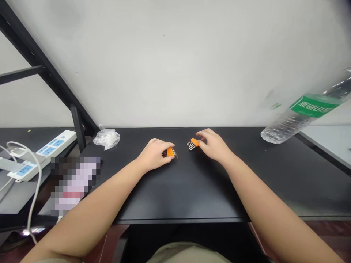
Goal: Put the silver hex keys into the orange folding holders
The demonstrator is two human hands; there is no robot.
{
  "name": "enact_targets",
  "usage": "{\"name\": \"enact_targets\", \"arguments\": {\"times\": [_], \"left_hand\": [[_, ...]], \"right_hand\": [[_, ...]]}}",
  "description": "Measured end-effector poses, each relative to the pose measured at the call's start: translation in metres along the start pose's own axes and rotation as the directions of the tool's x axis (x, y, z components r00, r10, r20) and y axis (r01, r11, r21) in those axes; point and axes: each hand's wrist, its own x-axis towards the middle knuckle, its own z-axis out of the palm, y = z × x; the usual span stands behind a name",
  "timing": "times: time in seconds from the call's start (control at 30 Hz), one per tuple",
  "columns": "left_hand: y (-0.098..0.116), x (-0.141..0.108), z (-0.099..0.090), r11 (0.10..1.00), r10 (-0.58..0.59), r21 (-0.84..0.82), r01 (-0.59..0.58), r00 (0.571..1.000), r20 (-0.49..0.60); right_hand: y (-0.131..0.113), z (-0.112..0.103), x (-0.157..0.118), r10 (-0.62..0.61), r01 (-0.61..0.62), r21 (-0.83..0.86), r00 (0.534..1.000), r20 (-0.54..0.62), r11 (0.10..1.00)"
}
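My left hand (153, 155) is closed round a small orange piece with dark prongs (170, 151), pinched between thumb and fingers just above the black table (175, 190). Its prongs show partly behind the fingers, and thin light tips stick out on the far side. In my right hand (214, 144), thumb and fingertips grip a second orange pronged piece (195, 142). Several thin, pale metal-looking prongs point from it down and left, toward the left hand. A short gap separates the two pieces. Their exact kind is too small to make out.
A clear plastic bottle with a green label (314, 106) leans at the right. Crumpled clear plastic (106, 138) lies at the back left. On a lower surface at the far left is a white power strip (51, 151) with cables, beside a black frame post (78, 126). A pale wall rises behind.
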Motion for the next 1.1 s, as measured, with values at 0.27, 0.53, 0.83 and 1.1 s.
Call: {"name": "enact_targets", "arguments": {"times": [0.27,0.53,0.83,1.1], "left_hand": [[-0.014,0.003,0.007,0.966,-0.207,0.165,0.198,0.978,0.035],[0.027,-0.004,0.010,0.997,-0.073,0.010,0.073,0.997,0.029],[0.025,-0.001,0.007,0.949,-0.132,-0.271,0.161,0.984,0.121],[0.031,0.001,0.009,0.945,-0.131,-0.292,0.149,0.988,0.079]], "right_hand": [[0.003,0.008,-0.002,0.095,-0.061,-0.135,0.960,0.263,0.989],[-0.059,0.031,-0.022,-0.040,0.036,0.022,0.974,0.224,0.999],[-0.068,0.033,-0.027,-0.206,0.212,-0.007,0.959,0.192,0.977],[-0.069,0.038,-0.027,-0.183,0.224,-0.160,0.955,0.234,0.961]]}}
